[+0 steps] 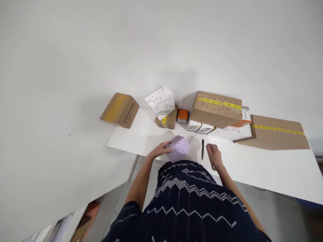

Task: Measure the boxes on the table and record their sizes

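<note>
My left hand [161,150] grips the left side of a small lilac box [179,148] with dark dots on its face. The box is close to my body at the table's front edge. My right hand [214,155] is curled closed just above the tabletop, to the right of the box. Whether anything is inside its fingers is hidden. A thin dark object, only partly showing, lies beneath that hand. Just left of the hand, a black pen [202,149] lies on the white table [136,137].
Along the wall stand a brown carton [119,110], a dotted white box [162,102] on a small carton [170,120], and an orange box [182,116]. A large carton [217,109] rests on white boxes [233,132]. Another long carton [280,132] lies at right.
</note>
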A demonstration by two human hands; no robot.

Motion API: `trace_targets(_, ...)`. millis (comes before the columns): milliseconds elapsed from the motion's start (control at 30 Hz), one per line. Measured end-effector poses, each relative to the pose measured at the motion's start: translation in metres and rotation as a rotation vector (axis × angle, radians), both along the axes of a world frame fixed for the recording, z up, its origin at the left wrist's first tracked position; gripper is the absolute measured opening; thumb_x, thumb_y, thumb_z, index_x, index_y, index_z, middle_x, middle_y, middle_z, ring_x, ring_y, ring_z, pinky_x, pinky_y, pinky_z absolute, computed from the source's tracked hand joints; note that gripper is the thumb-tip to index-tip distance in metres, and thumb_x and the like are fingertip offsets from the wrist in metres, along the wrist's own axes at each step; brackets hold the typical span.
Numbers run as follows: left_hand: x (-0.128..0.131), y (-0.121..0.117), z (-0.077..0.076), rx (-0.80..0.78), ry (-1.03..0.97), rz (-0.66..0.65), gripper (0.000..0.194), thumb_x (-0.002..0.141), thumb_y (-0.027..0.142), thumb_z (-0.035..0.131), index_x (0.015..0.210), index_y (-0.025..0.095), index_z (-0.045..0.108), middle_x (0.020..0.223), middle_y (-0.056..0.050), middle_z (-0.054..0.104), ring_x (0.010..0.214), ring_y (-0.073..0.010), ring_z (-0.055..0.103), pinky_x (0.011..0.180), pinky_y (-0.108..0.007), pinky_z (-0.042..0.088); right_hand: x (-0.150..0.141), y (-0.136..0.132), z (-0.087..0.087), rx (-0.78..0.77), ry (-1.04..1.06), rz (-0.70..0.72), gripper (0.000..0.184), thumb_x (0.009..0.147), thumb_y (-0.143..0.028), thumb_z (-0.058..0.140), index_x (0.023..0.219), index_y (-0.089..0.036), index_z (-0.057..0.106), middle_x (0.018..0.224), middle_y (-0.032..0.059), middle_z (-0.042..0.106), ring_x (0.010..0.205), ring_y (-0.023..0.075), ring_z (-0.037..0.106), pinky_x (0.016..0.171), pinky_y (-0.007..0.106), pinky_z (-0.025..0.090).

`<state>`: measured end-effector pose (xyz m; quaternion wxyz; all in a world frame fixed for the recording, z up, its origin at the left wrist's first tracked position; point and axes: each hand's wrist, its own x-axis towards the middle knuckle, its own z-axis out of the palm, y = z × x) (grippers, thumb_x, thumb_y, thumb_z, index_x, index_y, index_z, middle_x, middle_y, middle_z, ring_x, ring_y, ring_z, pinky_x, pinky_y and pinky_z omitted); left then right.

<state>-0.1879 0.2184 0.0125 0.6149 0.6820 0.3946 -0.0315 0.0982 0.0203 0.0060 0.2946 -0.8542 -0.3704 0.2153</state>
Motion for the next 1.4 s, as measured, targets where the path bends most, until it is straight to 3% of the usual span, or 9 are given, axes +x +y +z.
trace_targets(67,0.025,0.013,-0.012,-0.189,-0.122,0.001,0.061,0.068,0.044,0.069,0.123,0.02,0.059,0.124,-0.008,0.059,0.11,-0.0277,0.054,0.091,-0.037,0.045,-0.013,0.018,0.003,0.004,0.132,0.039,0.053,0.086,-0.057,0.035,0.106,-0.018,0.064,0.109,0.0129,0.065,0.102,0.0252,0.058,0.094,0.039,0.041)
trace_targets(200,0.067,0.016,-0.035,-0.237,-0.218,0.347,0.057,0.068,0.038,0.07,0.119,0.015,0.06,0.118,-0.012,0.062,0.104,-0.0231,0.058,0.09,-0.034,0.046,-0.034,0.036,-0.007,-0.015,0.416,0.018,0.06,0.085,-0.062,0.032,0.112,-0.018,0.062,0.107,0.0107,0.066,0.094,0.024,0.062,0.083,0.037,0.049)
trace_targets(300,0.069,0.005,-0.047,-0.305,-0.254,0.548,0.061,0.074,0.045,0.065,0.128,0.018,0.051,0.122,-0.012,0.059,0.098,-0.019,0.061,0.086,-0.033,0.048,-0.041,0.035,-0.016,0.001,0.485,-0.043,0.062,0.083,-0.063,0.034,0.119,-0.018,0.058,0.11,0.01,0.065,0.089,0.0226,0.063,0.078,0.036,0.051)
trace_targets(367,0.06,-0.005,-0.051,-0.349,-0.224,0.604,0.064,0.076,0.053,0.061,0.129,0.02,0.049,0.124,-0.012,0.058,0.093,-0.0174,0.062,0.083,-0.032,0.048,-0.043,0.033,-0.018,-0.008,0.508,-0.065,0.061,0.083,-0.061,0.036,0.121,-0.019,0.057,0.112,0.0095,0.064,0.088,0.0219,0.064,0.079,0.036,0.051)
trace_targets(633,0.044,-0.039,-0.052,-0.408,-0.215,0.532,0.063,0.078,0.057,0.057,0.131,0.024,0.051,0.129,-0.009,0.057,0.114,-0.0208,0.054,0.097,-0.036,0.039,-0.045,0.031,-0.008,-0.013,0.605,0.015,0.056,0.082,-0.054,0.046,0.131,-0.025,0.051,0.122,0.0056,0.062,0.104,0.0232,0.059,0.091,0.039,0.046)
trace_targets(800,0.04,-0.027,-0.039,-0.376,-0.194,0.453,0.068,0.083,0.066,0.041,0.132,0.02,0.051,0.13,-0.011,0.056,0.119,-0.0216,0.051,0.102,-0.037,0.034,-0.041,0.032,0.006,0.034,0.531,0.122,0.052,0.077,-0.037,0.055,0.127,-0.026,0.056,0.122,0.0024,0.062,0.106,0.0221,0.057,0.098,0.039,0.041)
trace_targets(967,0.038,-0.01,-0.018,-0.285,-0.115,0.385,0.079,0.084,0.072,0.027,0.136,0.016,0.046,0.12,-0.013,0.063,0.115,-0.0236,0.054,0.1,-0.038,0.035,-0.034,0.038,0.017,0.025,0.504,0.044,0.052,0.077,-0.041,0.055,0.126,-0.023,0.058,0.12,0.0056,0.063,0.106,0.0227,0.058,0.094,0.038,0.044)
trace_targets(1167,0.056,-0.018,-0.008,-0.161,-0.082,0.366,0.072,0.084,0.068,0.033,0.127,0.016,0.056,0.124,-0.012,0.06,0.113,-0.0274,0.054,0.096,-0.037,0.039,-0.038,0.039,-0.003,0.006,0.448,-0.043,0.054,0.075,-0.043,0.058,0.125,-0.022,0.057,0.124,0.0072,0.061,0.104,0.0236,0.059,0.094,0.041,0.045)
trace_targets(1400,0.055,-0.027,-0.033,-0.246,-0.034,0.532,0.067,0.089,0.06,0.029,0.139,0.016,0.039,0.12,-0.015,0.061,0.103,-0.0232,0.059,0.09,-0.037,0.043,-0.045,0.028,-0.022,0.072,0.605,-0.074,0.056,0.074,-0.035,0.057,0.127,-0.02,0.054,0.125,0.0079,0.06,0.1,0.0223,0.062,0.094,0.039,0.045)
